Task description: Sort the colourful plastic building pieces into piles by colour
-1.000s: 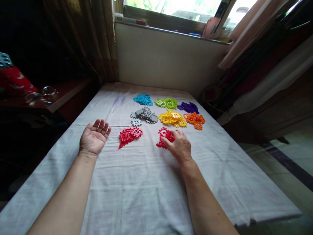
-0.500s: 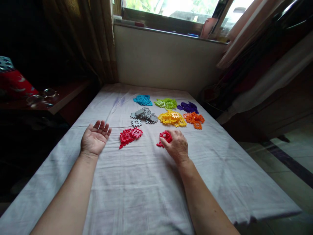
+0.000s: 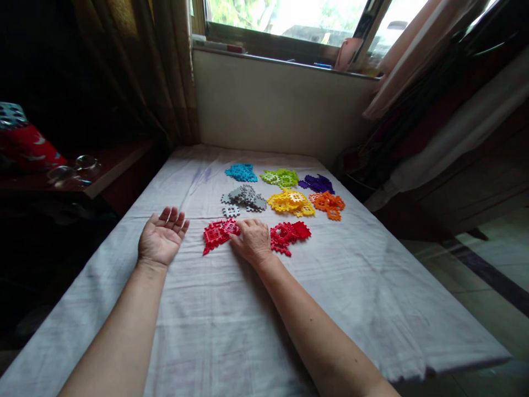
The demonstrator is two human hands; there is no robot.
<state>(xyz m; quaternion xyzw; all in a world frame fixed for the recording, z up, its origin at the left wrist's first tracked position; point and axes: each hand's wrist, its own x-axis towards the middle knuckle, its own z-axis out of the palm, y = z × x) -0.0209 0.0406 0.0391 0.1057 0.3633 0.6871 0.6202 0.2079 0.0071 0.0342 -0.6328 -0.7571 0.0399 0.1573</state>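
Observation:
My left hand (image 3: 162,238) lies palm up on the cloth at the left, fingers loosely spread, with nothing in it. My right hand (image 3: 252,240) is at the right edge of the left red pile of notched interlocking building tiles (image 3: 215,234). Its thumb and fingers close around the edge of a red tile (image 3: 231,226) on that pile; the fingertips are partly hidden. Just right of this hand lies a second red pile of tiles (image 3: 289,234), some of them overlapping.
Behind the red piles are grey tiles (image 3: 243,197), yellow tiles (image 3: 290,202) and orange tiles (image 3: 327,204). Farther back lie blue tiles (image 3: 241,172), lime green tiles (image 3: 280,177) and purple tiles (image 3: 317,182). A pale cloth (image 3: 206,331) covers the table; glasses (image 3: 74,168) rest on a side surface.
My right hand has moved left from the right red pile to the left red pile, uncovering the right one. My left hand has stayed in place, palm up.

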